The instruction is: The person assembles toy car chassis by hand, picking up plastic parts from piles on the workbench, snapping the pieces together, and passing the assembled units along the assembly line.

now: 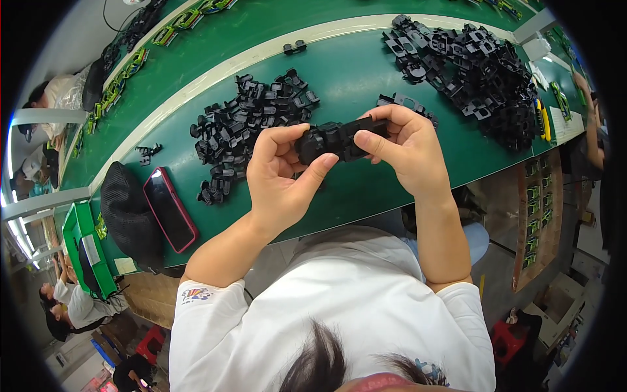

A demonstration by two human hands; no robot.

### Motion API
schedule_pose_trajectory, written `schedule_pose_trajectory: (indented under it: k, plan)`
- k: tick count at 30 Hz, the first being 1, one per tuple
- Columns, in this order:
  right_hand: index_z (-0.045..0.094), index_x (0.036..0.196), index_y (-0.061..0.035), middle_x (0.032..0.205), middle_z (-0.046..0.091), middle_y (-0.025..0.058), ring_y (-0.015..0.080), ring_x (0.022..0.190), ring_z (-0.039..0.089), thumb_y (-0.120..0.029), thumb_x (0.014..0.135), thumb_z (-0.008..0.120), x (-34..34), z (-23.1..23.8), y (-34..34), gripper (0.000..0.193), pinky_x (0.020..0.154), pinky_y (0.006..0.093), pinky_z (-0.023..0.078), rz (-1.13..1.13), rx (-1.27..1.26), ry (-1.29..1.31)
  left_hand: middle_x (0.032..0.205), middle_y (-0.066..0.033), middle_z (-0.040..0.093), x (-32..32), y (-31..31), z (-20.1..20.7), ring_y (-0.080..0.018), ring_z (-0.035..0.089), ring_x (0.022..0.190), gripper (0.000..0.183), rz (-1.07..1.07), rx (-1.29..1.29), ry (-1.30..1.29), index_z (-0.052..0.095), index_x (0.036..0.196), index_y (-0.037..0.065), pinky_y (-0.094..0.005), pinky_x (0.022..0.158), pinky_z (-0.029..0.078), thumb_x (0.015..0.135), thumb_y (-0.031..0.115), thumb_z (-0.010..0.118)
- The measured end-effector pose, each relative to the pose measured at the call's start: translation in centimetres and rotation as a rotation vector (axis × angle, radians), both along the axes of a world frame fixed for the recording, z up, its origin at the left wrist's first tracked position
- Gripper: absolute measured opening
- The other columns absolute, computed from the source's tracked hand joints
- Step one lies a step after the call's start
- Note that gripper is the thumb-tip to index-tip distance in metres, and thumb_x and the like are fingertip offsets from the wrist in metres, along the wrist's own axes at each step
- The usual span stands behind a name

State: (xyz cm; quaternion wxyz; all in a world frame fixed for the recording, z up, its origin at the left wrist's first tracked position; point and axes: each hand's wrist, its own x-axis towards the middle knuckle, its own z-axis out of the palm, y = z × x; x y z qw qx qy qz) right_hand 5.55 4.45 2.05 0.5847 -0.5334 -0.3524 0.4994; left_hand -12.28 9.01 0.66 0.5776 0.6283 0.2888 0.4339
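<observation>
- Black plastic part (336, 138) sits between both hands above the table (349, 65), long axis crosswise, right end slightly higher.
- Left hand (279, 188): grip clamped on its left end; right hand (417, 153): grip clamped on its right; neither is nearer.
- Dark heaps (241, 117) lie beyond; phone (171, 209) left; co-workers (81, 304) far left.

An assembly workshop, this was!
Black plastic parts (251, 121) lay heaped on a long green bench (346, 68), co-workers (81, 304) appeared at left, strip lights (10, 153) glared!
</observation>
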Motion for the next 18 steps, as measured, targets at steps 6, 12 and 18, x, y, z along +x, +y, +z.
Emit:
schedule_pose_trajectory:
  k: [6,12,18]
  plan:
    - [0.057,0.090,0.0031,0.081,0.063,0.0058,0.0076,0.068,0.059,-0.009,0.076,0.070,-0.2,0.9,-0.5,0.022,0.058,0.0195,0.047,-0.019,-0.053,-0.207,0.095,-0.0131,0.057,0.3,0.4,0.5,-0.0160,0.060,0.086,0.035,-0.015,-0.209,-0.082,0.043,0.106,-0.003,-0.0275,0.072,0.055,0.078,-0.002,0.065]
    - [0.059,0.094,0.0034,0.083,0.063,0.0052,0.0085,0.073,0.060,-0.006,0.073,0.071,0.7,0.2,-0.4,0.026,0.065,0.0195,0.049,0.102,0.063,0.008,0.095,-0.0133,0.057,0.5,0.3,0.9,-0.0157,0.060,0.085,0.034,-0.027,-0.247,-0.063,0.044,0.105,-0.003,-0.0269,0.072,0.055,0.078,-0.002,0.065]
    - [0.060,0.096,0.0026,0.085,0.063,0.0047,0.0090,0.075,0.060,-0.001,0.071,0.067,1.0,0.3,-0.6,0.027,0.068,0.0205,0.049,0.137,0.023,-0.027,0.095,-0.0132,0.057,0.4,0.1,0.7,-0.0150,0.060,0.084,0.034,-0.045,-0.240,-0.038,0.045,0.104,-0.003,-0.0258,0.072,0.055,0.077,-0.003,0.066]
